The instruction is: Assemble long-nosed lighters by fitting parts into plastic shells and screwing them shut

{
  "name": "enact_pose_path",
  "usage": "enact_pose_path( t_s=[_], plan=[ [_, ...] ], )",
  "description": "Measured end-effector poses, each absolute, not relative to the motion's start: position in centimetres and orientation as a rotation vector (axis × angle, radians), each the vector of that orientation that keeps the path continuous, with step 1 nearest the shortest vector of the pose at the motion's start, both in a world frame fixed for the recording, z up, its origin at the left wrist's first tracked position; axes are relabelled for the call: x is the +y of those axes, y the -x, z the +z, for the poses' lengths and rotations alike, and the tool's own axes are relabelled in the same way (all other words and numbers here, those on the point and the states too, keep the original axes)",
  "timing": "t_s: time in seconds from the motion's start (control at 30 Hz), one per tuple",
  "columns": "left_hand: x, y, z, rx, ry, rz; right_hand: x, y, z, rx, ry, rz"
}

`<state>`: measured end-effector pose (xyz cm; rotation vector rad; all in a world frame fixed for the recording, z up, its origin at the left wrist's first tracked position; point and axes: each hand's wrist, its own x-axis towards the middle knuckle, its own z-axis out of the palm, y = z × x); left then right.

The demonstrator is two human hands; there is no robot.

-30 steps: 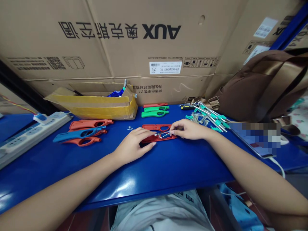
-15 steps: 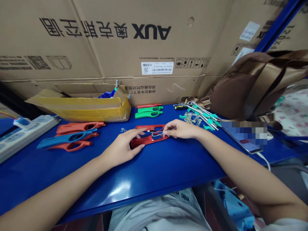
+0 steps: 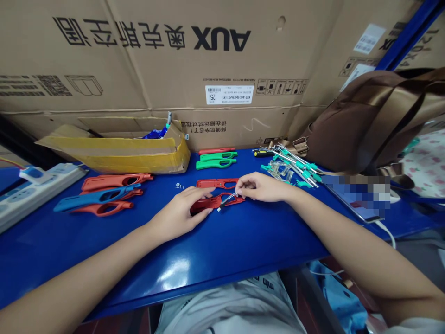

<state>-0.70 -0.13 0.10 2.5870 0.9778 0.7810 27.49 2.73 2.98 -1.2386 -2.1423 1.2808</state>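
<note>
My left hand [image 3: 177, 209] is wrapped round the left end of a red plastic lighter shell [image 3: 212, 202], its thumb along the near edge. That shell lies hollow side up on the blue table. Just beyond it lies a second red half shell [image 3: 206, 183], partly behind my left fingers. Above the handle end, my right hand [image 3: 261, 187] pinches thin wires [image 3: 228, 199] between thumb and fingertips. A small pale plug [image 3: 219, 209] hangs at the wires' free end, over the shell's near edge.
Red and blue lighter shells [image 3: 100, 197] lie at left beside a power strip [image 3: 38, 195]. Green shells [image 3: 215, 162] lie behind. Metal rods with green parts [image 3: 299, 167], a screwdriver [image 3: 263, 153], a phone [image 3: 351, 199], a bag [image 3: 361, 120] and a yellow-taped box [image 3: 128, 155] stand around.
The wire end with its plug has swung from between the two red shells toward me, across the nearer shell. My left hand keeps its hold. The view has shifted slightly.
</note>
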Motion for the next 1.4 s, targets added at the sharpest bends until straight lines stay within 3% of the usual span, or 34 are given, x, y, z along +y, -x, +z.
enact_pose_path(
  t_s=[0.47,0.83,1.4],
  plan=[
    [-1.1,-0.2,0.2,0.971,-2.452,1.011,1.7,-26.3,2.4,-2.242,1.174,1.187],
    [0.1,0.2,-0.3,1.001,-2.482,1.034,1.3,-26.6,2.8,-2.404,0.992,0.853],
    [0.2,1.6,0.2,0.872,-2.739,0.699,1.4,-27.1,3.7,-2.578,0.844,0.771]
  ],
)
